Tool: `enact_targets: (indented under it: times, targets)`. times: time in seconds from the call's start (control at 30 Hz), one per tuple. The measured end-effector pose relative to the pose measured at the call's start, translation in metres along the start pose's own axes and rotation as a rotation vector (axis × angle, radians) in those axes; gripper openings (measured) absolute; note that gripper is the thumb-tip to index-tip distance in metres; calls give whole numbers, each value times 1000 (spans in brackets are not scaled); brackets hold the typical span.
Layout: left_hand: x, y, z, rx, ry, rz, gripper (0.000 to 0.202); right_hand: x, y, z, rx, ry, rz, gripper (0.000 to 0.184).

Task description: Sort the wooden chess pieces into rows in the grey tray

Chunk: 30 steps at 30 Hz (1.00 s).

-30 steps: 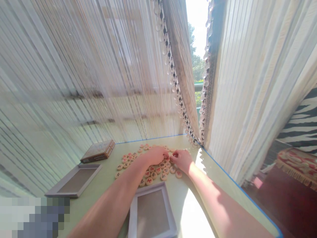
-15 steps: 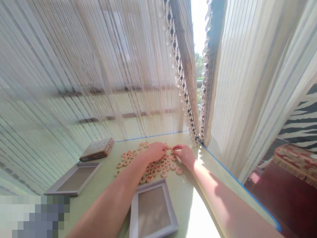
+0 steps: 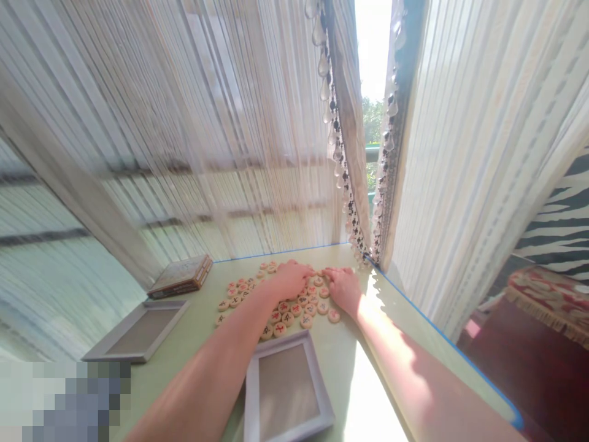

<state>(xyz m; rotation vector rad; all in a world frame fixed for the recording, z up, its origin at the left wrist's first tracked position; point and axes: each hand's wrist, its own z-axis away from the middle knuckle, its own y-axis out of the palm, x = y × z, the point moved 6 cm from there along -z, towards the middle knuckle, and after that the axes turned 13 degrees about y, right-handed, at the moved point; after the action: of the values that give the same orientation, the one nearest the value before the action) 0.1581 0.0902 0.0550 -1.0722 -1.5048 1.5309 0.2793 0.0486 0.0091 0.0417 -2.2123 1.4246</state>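
Observation:
Several round wooden game discs point(image 3: 285, 313) with red and black characters lie scattered on a pale green table point(image 3: 207, 344). My left hand point(image 3: 291, 277) lies palm down on the far part of the pile, fingers curled over the discs. My right hand point(image 3: 343, 287) rests beside it, touching discs at the pile's right edge, fingers bent; whether they pinch a disc is hidden. The two hands nearly meet at their fingertips.
A grey-framed shallow tray point(image 3: 285, 388) lies near me, another grey tray point(image 3: 138, 331) at the left. A folded wooden board point(image 3: 182, 276) sits at the back left. Sheer striped curtains point(image 3: 193, 135) hang round the table; its blue-edged right rim point(image 3: 442, 334) borders a drop.
Both hands have shifted slightly toward the far side of the pile and closer together. The view has tilted a little.

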Motion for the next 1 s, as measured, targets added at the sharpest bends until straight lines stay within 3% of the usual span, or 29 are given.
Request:
enact_targets:
  times: [0.13, 0.4, 0.77, 0.9, 1.0]
  targets:
    - [2, 0, 0, 8, -10, -15, 37, -4, -7, 0, -26, 52, 49, 28]
    - [0, 2, 0, 20, 1, 28, 39, -7, -9, 0, 5, 122, 5, 27]
    - [6, 5, -2, -23, 4, 117, 38, 1, -7, -3, 69, 24, 196, 31]
    - [17, -7, 5, -91, -130, 63, 42, -4, -10, -3, 31, 124, 116, 35]
    - [27, -12, 12, -31, -225, 5, 37, -3, -11, -2, 51, 136, 76, 35]
